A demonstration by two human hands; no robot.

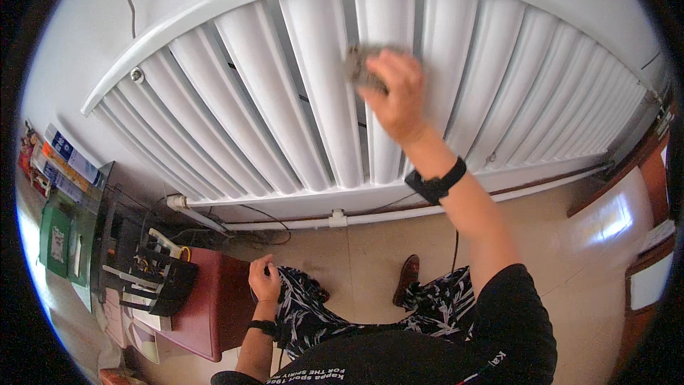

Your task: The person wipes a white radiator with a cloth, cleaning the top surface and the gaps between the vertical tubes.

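Note:
My right hand (398, 88) holds a grey-brown cloth (359, 68) against the slats of a white radiator (320, 64), near its upper middle. Hand and cloth are blurred. A black band circles my right wrist. My left hand (265, 280) is low beside my knee, near the edge of a dark red cabinet (216, 299). Its fingers are curled, and whether something small is in them cannot be told. It also wears a black wristband.
A white pipe (385, 219) runs under the radiator, with black cables near the floor. At left, a black organizer (176, 283) with tools stands on the red cabinet, beside a glass-topped table bearing a green box (55, 240). Brown wooden furniture (649, 272) stands at right.

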